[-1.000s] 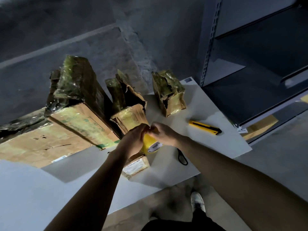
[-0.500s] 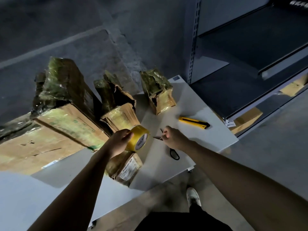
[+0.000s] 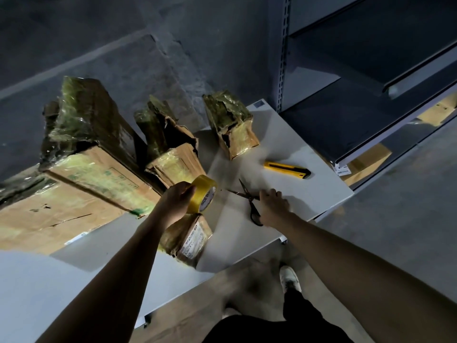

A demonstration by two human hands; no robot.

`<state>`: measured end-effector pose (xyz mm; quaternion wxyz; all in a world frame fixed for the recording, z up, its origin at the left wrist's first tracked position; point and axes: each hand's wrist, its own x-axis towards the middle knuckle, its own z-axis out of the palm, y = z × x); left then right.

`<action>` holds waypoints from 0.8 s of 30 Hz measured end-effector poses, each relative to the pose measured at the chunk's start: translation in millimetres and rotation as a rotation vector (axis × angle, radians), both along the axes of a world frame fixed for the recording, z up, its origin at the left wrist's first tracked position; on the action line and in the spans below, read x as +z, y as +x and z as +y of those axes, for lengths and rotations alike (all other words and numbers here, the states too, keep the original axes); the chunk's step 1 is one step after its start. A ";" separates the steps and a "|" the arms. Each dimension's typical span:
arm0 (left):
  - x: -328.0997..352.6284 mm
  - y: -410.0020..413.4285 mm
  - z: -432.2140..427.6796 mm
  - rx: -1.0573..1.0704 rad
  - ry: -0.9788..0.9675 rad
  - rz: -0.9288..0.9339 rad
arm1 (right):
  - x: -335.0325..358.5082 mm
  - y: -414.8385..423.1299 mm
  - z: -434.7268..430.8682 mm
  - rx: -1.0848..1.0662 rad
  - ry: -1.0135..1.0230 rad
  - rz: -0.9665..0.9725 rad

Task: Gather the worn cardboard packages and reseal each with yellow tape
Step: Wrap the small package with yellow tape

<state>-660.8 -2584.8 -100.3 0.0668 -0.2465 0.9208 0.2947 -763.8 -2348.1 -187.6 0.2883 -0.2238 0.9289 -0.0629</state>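
Several worn cardboard packages (image 3: 230,127) crowd the white table (image 3: 309,194). The left hand (image 3: 176,203) grips the yellow tape roll (image 3: 204,194), partly hiding the nearest package (image 3: 191,240). The right hand (image 3: 273,206) touches the scissors (image 3: 247,194), grasp unclear, near a yellow cutter (image 3: 286,169).

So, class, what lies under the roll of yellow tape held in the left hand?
A small worn package with a white label lies on the table under the roll. The left hand and roll cover its far end.

White table (image 3: 304,194), worn packages (image 3: 232,125), scissors (image 3: 244,191), cutter (image 3: 286,169)
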 end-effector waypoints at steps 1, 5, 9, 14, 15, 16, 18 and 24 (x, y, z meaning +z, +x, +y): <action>-0.1 0.3 -0.3 0.005 0.003 0.000 | -1.4 0.6 -0.7 0.008 0.005 0.023; 1.3 -1.4 -2.3 -0.011 0.005 -0.018 | -1.1 1.4 -3.1 0.065 0.039 0.112; 7.9 -2.3 -4.8 -0.020 0.050 -0.052 | -0.5 -1.3 -5.9 0.096 0.040 0.096; 13.4 -6.0 -9.1 -0.002 0.066 -0.092 | 9.6 -8.5 -8.6 0.069 -0.031 -0.099; 13.9 -7.1 -10.8 0.008 0.074 -0.091 | 11.5 -9.9 -9.3 0.025 -0.095 -0.185; 14.8 -8.1 -12.3 0.020 0.088 -0.094 | 12.2 -10.3 -10.7 -0.035 -0.167 -0.274; 16.9 -9.7 -14.8 0.044 0.122 -0.104 | 15.1 -9.9 -15.2 -0.129 -0.314 -0.396; 24.2 -8.5 -12.1 0.073 0.161 -0.105 | 42.7 -4.1 -29.5 -0.146 -0.621 -0.591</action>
